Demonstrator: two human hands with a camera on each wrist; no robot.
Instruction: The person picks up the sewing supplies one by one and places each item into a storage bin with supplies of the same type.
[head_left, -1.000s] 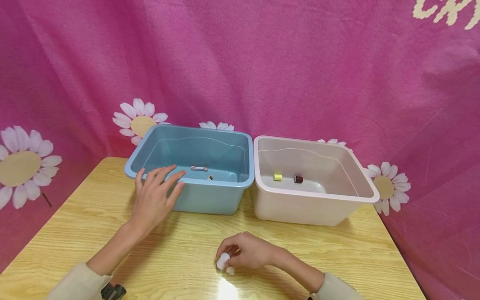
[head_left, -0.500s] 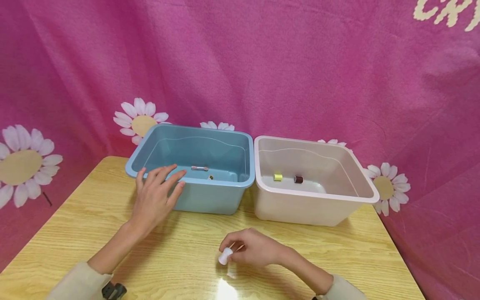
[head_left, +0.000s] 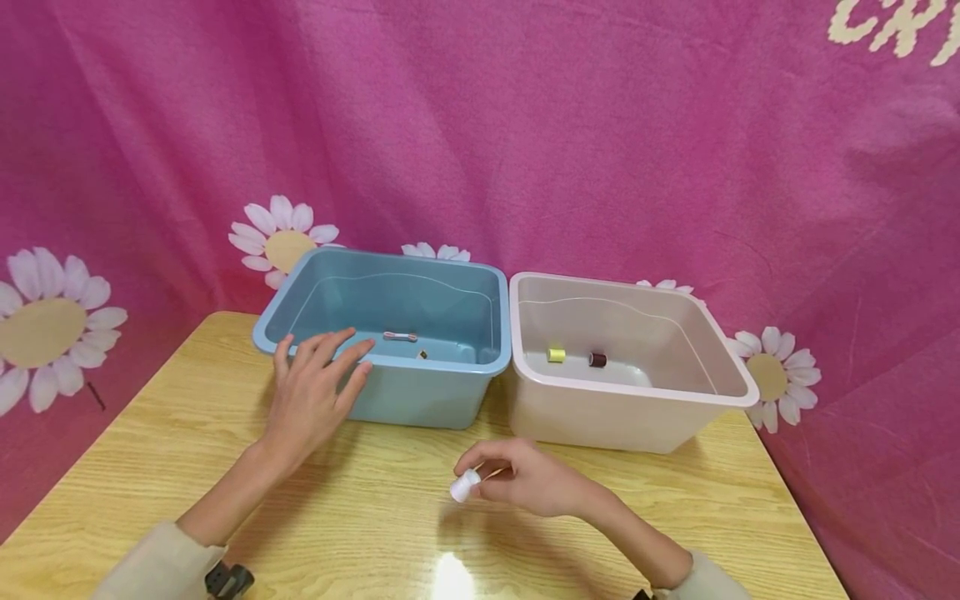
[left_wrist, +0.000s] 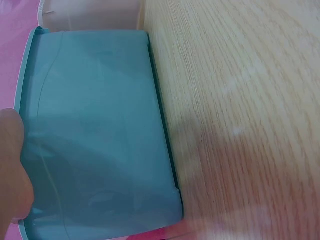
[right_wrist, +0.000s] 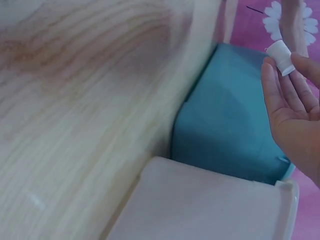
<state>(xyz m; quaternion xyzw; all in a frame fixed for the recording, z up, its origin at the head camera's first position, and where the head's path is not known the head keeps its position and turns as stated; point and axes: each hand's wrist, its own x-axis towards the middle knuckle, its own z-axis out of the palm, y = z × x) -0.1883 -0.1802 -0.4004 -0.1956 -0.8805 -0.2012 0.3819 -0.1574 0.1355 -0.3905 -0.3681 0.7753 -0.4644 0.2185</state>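
Between thumb and fingertips my right hand (head_left: 528, 479) pinches a white spool of thread (head_left: 465, 485), held above the table in front of the two bins. The right wrist view shows the same spool (right_wrist: 281, 57) tilted at the fingertips. My left hand (head_left: 311, 400) lies with relaxed, spread fingers over the front rim of the blue bin (head_left: 420, 392). Inside that bin are a small pinkish thread bundle (head_left: 400, 337) and a tiny gold-brown piece (head_left: 422, 354). A yellow spool (head_left: 556, 355) and a dark brown spool (head_left: 597, 360) lie in the pale pink bin (head_left: 600, 417).
Both bins stand side by side at the back of the wooden table (head_left: 360, 517). Behind them hangs a magenta cloth (head_left: 480, 142) printed with white flowers. A black strap piece (head_left: 227, 581) shows at the left cuff.
My right hand has lifted the white spool off the table and carried it forward and slightly right, toward the bins. The left hand stays at the blue bin's rim.
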